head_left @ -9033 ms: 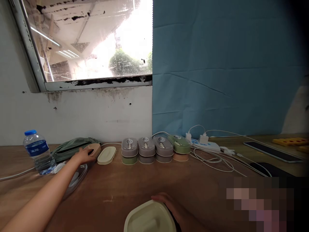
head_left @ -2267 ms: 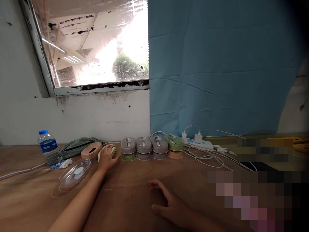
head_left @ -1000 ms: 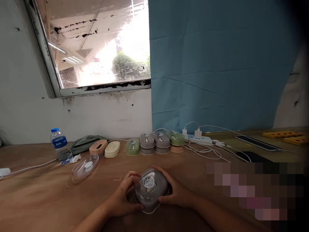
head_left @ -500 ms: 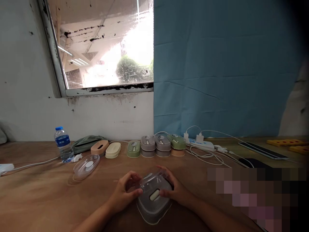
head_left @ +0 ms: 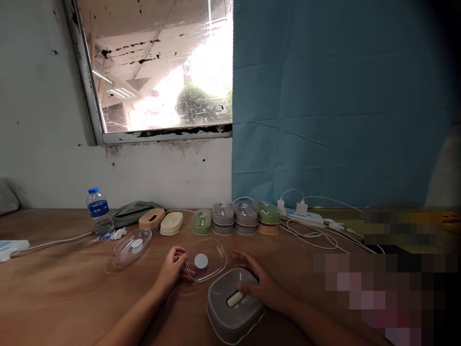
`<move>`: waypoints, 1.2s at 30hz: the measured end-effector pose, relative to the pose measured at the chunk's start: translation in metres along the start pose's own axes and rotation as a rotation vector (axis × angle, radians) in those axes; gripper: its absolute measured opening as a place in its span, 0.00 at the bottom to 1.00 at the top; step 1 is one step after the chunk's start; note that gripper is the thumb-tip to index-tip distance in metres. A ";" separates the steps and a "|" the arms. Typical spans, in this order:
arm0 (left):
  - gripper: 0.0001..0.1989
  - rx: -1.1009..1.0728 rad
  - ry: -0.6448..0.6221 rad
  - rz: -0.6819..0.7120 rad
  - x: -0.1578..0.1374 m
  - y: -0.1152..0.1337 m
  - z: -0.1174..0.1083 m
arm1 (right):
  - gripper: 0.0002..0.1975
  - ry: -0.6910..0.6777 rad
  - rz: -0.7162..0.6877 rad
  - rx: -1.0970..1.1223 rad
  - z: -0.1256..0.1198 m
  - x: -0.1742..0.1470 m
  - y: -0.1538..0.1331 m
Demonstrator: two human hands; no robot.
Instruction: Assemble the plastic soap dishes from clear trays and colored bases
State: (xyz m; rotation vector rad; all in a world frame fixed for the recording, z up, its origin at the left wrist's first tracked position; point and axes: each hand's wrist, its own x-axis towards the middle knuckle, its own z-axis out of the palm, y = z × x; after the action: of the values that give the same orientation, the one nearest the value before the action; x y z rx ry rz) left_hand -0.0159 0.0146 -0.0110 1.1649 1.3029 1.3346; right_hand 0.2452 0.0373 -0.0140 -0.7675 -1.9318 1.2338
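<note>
In the head view my left hand (head_left: 175,265) pinches the left edge of a clear plastic cover (head_left: 214,262), which is tilted and has a round white sticker on it. A grey, rounded plastic box (head_left: 230,317) rests on the table close to me, with a cream insert (head_left: 236,299) in the slot of its top. Over the box's far right side lies my right hand (head_left: 264,286), fingers spread. Its thumb touches the top near the insert; the other fingers stretch past the far edge, and whether they touch it is hard to tell.
Along the wall stand green, grey and peach boxes (head_left: 223,216), a cream box (head_left: 172,223) and an open-slotted peach box (head_left: 151,220). Another clear cover (head_left: 133,245) lies left, by a water bottle (head_left: 100,216). Cables (head_left: 313,238) and a power strip (head_left: 302,216) are right.
The clear cover has come off the grey box and moved up and left in my left hand. My right hand has stayed at the box, its fingers more spread.
</note>
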 end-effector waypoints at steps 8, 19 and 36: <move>0.20 0.783 -0.017 0.515 -0.024 0.031 -0.016 | 0.32 0.022 0.044 -0.032 0.001 0.001 0.000; 0.12 1.060 -0.348 0.681 -0.022 0.026 -0.015 | 0.24 -0.003 0.063 -0.100 0.001 -0.001 -0.010; 0.05 1.378 0.603 0.561 0.018 0.033 -0.143 | 0.19 0.013 0.084 -0.121 0.001 -0.001 -0.012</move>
State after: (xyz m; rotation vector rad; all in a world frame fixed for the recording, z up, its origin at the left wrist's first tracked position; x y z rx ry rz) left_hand -0.1596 0.0116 0.0228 2.2493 2.6637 1.1013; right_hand 0.2442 0.0317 -0.0035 -0.9247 -1.9960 1.1667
